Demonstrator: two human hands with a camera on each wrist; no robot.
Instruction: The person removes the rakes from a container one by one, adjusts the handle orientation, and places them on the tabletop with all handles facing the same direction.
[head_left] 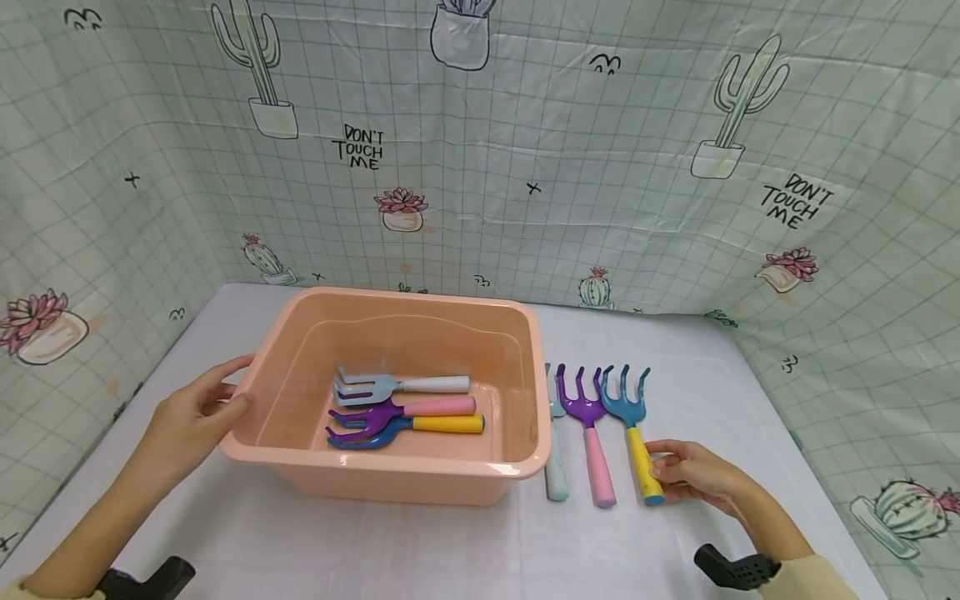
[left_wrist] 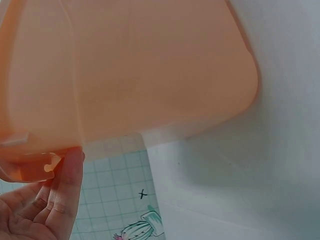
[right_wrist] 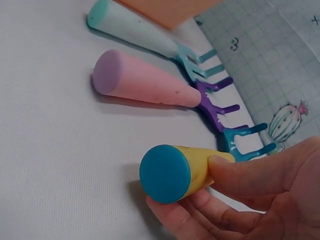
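My left hand [head_left: 197,408] grips the left rim of a peach plastic basin [head_left: 390,475], thumb and fingers pinching its edge in the left wrist view. Inside the basin lie three small hand rakes: a pale blue one with a white handle [head_left: 435,384], a purple one with a pink handle [head_left: 442,406] and a blue one with a yellow handle [head_left: 448,424]. To the right, my right hand [head_left: 697,473] pinches the yellow handle of another blue hand rake [head_left: 641,458] between thumb and fingers. Its tines point away from me.
Left of that rake lie a purple hand rake with a pink handle [head_left: 597,467] and a pale teal one [head_left: 556,467], partly hidden by the basin's right edge. A white cloth [head_left: 360,550] covers the table. Behind hangs a cactus-print curtain [head_left: 480,167].
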